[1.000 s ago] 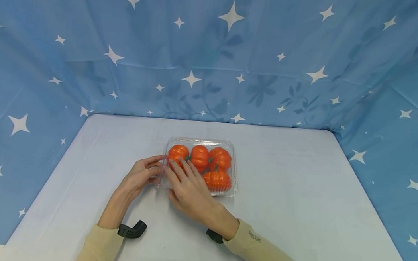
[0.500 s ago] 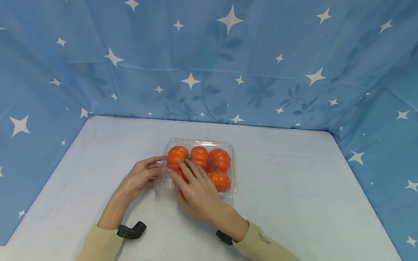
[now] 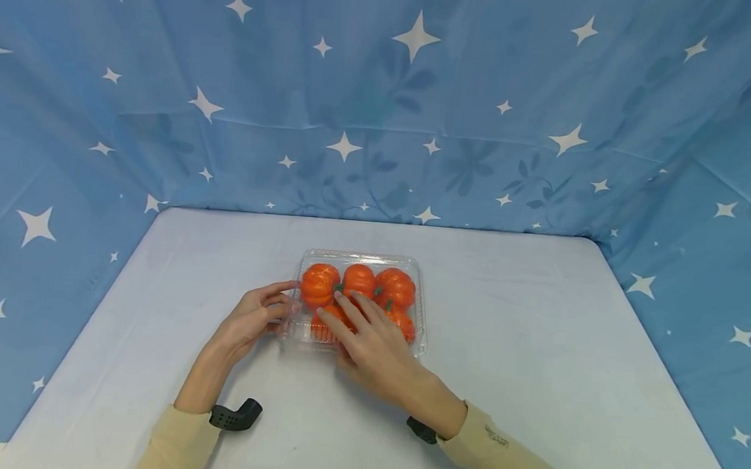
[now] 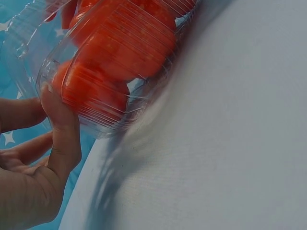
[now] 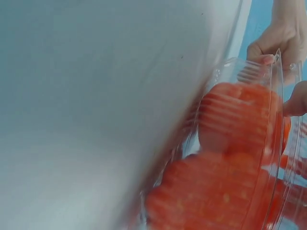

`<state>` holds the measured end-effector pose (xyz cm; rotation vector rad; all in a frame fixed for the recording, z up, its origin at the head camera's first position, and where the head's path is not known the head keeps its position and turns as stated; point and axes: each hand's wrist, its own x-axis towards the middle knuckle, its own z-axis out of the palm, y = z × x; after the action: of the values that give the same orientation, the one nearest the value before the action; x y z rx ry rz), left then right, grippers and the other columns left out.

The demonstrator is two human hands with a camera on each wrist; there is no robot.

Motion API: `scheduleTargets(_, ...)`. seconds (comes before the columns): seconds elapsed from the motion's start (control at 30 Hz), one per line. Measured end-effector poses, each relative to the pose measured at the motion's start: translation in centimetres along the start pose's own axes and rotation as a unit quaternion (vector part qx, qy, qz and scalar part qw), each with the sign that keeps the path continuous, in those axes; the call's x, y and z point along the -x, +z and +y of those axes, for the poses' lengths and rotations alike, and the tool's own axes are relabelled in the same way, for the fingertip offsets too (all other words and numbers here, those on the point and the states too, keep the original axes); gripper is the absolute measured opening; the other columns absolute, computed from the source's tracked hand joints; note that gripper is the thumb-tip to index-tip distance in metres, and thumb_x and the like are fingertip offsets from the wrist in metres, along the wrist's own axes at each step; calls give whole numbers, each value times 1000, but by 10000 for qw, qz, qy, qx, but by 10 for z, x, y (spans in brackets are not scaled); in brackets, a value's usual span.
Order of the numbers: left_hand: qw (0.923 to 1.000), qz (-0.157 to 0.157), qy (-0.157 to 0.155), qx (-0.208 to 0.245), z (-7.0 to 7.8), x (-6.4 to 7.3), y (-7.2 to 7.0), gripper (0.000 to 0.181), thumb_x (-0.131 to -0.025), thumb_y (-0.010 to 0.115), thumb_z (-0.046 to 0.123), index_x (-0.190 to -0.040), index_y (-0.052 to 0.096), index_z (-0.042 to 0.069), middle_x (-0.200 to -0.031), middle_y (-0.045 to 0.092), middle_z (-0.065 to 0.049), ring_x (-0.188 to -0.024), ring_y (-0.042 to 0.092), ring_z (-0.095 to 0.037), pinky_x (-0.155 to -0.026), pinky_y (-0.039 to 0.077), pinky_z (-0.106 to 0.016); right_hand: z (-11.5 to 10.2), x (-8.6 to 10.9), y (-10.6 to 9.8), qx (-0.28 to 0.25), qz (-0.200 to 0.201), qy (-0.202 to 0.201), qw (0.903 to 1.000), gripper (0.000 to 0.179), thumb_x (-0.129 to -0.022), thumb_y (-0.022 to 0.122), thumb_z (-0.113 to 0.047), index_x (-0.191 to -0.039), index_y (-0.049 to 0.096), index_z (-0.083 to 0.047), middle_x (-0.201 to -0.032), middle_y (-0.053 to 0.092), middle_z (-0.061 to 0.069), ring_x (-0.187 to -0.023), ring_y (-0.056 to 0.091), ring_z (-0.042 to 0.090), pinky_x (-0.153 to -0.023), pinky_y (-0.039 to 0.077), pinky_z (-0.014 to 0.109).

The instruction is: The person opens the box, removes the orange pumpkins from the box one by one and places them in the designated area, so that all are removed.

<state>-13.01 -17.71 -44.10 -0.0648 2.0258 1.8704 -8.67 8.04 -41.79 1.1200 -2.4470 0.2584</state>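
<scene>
A clear plastic clamshell box (image 3: 421, 316) lies on the table with several small orange pumpkins (image 3: 396, 287) with green stems inside. My left hand (image 3: 247, 321) pinches the box's left edge between thumb and fingers. In the left wrist view its thumb (image 4: 61, 127) presses near the front corner. My right hand (image 3: 381, 353) reaches over the front edge, its fingers spread and nearly straight above the pumpkins. The right thumb (image 5: 297, 100) shows beside the plastic rims in the right wrist view, where two rims run side by side.
A white table (image 3: 536, 359) carries the box near its middle. Behind and beside it hangs a blue cloth (image 3: 489, 69) with white stars. Each wrist wears a black camera mount (image 3: 237, 414). Beige sleeves (image 3: 498, 450) cover the forearms.
My right hand has slid to the right along the front of the box, uncovering the front-left pumpkin and partly covering the front-right one. The left hand stays at the left edge.
</scene>
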Motion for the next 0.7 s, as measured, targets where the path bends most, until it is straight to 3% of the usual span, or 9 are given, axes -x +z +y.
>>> scheduleTargets(0.7, 9999, -138, -13, -71, 3, 0, 0, 57, -103, 56, 7, -157, 38, 0, -99, 60, -2, -73, 53, -9, -64, 52, -24, 25, 24, -8, -306, 118, -132, 9994, 70, -81, 81, -11, -146, 57, -15, -146, 59, 16, -133, 57, 37, -102, 55, 49)
